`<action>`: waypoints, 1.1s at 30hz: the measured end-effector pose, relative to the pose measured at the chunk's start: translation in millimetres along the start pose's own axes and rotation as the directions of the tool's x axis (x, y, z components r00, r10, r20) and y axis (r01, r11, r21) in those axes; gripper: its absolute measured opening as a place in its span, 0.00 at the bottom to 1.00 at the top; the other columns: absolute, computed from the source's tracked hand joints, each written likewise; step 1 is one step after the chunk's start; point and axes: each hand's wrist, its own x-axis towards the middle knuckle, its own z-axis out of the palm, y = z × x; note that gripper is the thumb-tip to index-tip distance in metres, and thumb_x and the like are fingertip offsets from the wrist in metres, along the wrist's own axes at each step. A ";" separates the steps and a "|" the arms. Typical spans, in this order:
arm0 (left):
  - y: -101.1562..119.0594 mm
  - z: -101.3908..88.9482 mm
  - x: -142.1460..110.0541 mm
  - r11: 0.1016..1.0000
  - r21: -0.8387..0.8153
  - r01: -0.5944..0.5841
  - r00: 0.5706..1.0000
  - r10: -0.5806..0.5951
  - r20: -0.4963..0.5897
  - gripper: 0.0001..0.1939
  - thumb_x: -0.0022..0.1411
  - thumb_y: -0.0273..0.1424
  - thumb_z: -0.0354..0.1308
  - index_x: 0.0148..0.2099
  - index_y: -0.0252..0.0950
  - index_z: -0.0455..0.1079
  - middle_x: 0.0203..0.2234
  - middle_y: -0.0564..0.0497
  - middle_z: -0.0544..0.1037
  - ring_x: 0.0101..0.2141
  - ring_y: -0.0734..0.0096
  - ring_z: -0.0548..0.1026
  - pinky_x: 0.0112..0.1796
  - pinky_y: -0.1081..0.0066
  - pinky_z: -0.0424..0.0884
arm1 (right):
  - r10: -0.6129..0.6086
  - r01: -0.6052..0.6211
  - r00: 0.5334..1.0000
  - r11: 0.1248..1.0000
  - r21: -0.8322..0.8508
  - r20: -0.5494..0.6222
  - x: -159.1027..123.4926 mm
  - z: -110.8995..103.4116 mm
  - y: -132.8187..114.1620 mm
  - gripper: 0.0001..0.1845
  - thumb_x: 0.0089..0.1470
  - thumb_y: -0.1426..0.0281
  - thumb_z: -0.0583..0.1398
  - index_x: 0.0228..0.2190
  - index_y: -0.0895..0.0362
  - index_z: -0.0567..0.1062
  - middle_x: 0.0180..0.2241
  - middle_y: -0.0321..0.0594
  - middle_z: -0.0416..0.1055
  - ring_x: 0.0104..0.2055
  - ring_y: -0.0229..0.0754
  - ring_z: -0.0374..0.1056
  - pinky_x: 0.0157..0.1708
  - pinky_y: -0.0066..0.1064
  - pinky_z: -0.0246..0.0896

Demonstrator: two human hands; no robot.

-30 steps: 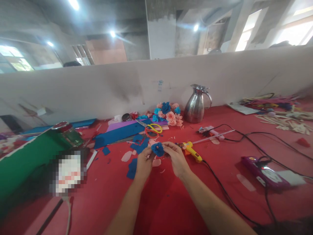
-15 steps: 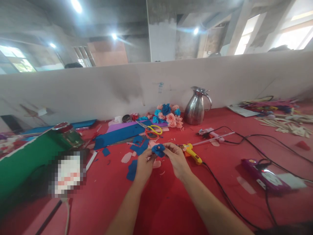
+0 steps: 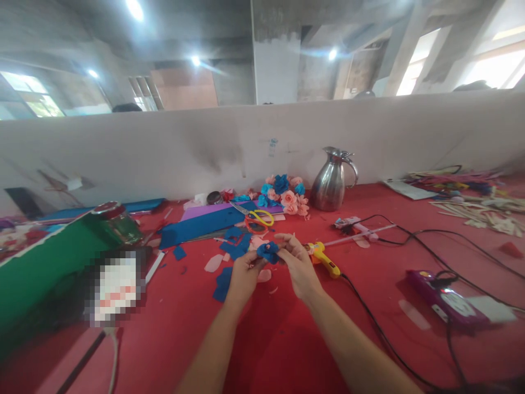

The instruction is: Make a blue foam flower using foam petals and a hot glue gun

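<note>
Between my two hands is a dark blue paper flower (image 3: 268,251), held above the red table (image 3: 283,339). My left hand (image 3: 245,272) pinches it from the left, and my right hand (image 3: 296,264) grips a petal edge at its right side. Blue paper scraps (image 3: 223,284) and pale pink paper petals (image 3: 214,263) lie on the table beside my left hand. A yellow hot glue gun (image 3: 325,259) rests just right of my right hand. Scissors (image 3: 262,218) with yellow and red handles lie open beyond my hands, on blue paper (image 3: 203,224).
Behind the scissors sits a cluster of pink and blue paper flowers (image 3: 289,200), beside a steel jug (image 3: 329,180). A pink glue gun (image 3: 357,227) and a purple power strip (image 3: 447,300) with black cables are on the right. A jar (image 3: 117,224) stands at left by a green sheet (image 3: 45,273).
The flower has tipped slightly between my fingers, its centre now less turned toward me. Both hands stay on it, with small finger shifts. The whole view has drifted a little.
</note>
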 end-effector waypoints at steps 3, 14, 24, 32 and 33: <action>2.0 -0.4 -0.2 0.995 -0.086 0.041 0.999 -0.043 -0.031 0.10 0.50 0.33 0.62 0.34 0.35 0.79 0.26 0.51 0.79 0.32 0.65 0.73 0.40 0.66 0.68 | 0.040 -0.040 0.999 0.999 0.026 -0.014 -0.4 0.4 -0.9 0.14 0.42 0.64 0.64 0.34 0.53 0.75 0.24 0.31 0.70 0.25 0.36 0.62 0.25 0.27 0.53; 7.0 -1.0 -1.6 0.987 -0.154 0.044 0.987 -0.066 -0.144 0.13 0.45 0.35 0.66 0.34 0.34 0.78 0.28 0.50 0.80 0.33 0.64 0.74 0.39 0.66 0.69 | -0.215 0.188 0.968 0.963 -0.194 -0.126 -1.9 -2.8 1.8 0.05 0.44 0.67 0.63 0.27 0.54 0.74 0.26 0.34 0.70 0.29 0.39 0.63 0.30 0.30 0.57; 2.8 -2.0 0.1 0.999 -0.038 -0.037 0.983 0.030 -0.180 0.05 0.49 0.32 0.62 0.27 0.34 0.73 0.22 0.54 0.74 0.27 0.71 0.69 0.34 0.71 0.66 | -0.124 0.139 0.990 0.949 -0.284 0.070 -8.2 0.5 1.9 0.12 0.49 0.61 0.61 0.21 0.56 0.73 0.17 0.32 0.65 0.20 0.35 0.58 0.23 0.28 0.51; 10.1 2.3 -1.1 0.994 -0.107 -0.021 0.985 0.003 -0.174 0.11 0.47 0.36 0.63 0.24 0.35 0.68 0.19 0.56 0.70 0.25 0.73 0.66 0.30 0.73 0.63 | -0.038 0.062 0.994 0.966 -0.250 0.102 -7.6 1.8 5.7 0.13 0.47 0.61 0.63 0.19 0.56 0.72 0.15 0.31 0.65 0.18 0.34 0.56 0.21 0.28 0.50; 10.2 2.8 -1.3 0.992 -0.125 -0.019 0.985 -0.003 -0.171 0.11 0.46 0.36 0.64 0.24 0.35 0.68 0.19 0.56 0.70 0.25 0.73 0.66 0.30 0.73 0.63 | -0.042 0.064 0.994 0.968 -0.243 0.097 -7.8 2.1 5.4 0.12 0.47 0.61 0.63 0.19 0.56 0.72 0.15 0.31 0.65 0.18 0.34 0.56 0.21 0.28 0.50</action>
